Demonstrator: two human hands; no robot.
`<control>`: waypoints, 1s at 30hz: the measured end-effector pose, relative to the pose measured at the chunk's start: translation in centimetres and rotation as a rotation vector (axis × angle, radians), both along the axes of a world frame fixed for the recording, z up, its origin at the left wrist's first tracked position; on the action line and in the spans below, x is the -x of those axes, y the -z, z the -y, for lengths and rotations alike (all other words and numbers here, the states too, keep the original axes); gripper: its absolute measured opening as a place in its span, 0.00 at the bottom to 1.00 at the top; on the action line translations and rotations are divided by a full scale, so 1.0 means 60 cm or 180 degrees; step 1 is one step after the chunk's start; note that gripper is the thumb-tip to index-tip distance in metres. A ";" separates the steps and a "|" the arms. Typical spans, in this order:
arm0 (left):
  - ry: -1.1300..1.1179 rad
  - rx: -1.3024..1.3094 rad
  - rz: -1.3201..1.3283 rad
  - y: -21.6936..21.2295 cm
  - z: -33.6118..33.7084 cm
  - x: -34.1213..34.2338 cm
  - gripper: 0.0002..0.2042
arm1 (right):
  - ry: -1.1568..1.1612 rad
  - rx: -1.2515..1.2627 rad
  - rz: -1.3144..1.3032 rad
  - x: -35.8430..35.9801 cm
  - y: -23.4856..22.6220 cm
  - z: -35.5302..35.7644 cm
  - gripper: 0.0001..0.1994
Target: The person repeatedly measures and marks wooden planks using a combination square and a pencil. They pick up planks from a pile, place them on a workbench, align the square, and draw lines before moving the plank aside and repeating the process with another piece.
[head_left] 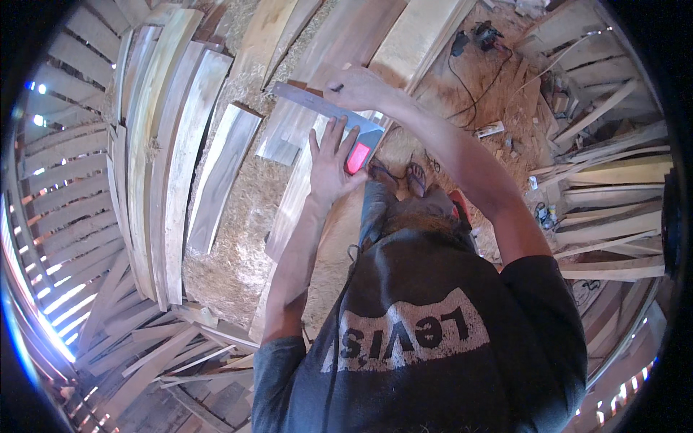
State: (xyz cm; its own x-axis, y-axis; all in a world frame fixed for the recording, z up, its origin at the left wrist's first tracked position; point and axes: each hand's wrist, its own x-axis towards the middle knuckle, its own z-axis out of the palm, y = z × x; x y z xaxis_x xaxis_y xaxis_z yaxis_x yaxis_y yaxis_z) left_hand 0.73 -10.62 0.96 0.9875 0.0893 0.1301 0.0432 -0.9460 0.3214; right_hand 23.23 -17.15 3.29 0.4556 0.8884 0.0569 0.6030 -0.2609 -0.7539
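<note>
Looking down from afar, I find a flat metal square (307,101) lying across smooth, greyish planks (346,43), its long, straight blade slanting away from a broader stock with a glowing pink-red patch (358,156). The left grip (332,162) is wide, fingers splayed over the square near the corner where blade and stock meet. I see the right grip (359,90) narrow, curled beside the blade's far edge, with a small dark thing (337,88) showing at its fingers, too tiny for me to identify. To the left, fluffy, straw-coloured shavings (238,231) surround a short, streaky board (225,173), and long pale boards (191,166) lie beyond it. On the right, I make out a corded dark tool (487,35) on rough, reddish-brown ground (505,79)
</note>
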 end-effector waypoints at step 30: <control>0.0173 -0.0287 -0.0088 0.015 -0.003 -0.008 0.43 | 0.1814 -0.1402 -0.4712 0.213 0.133 0.150 0.19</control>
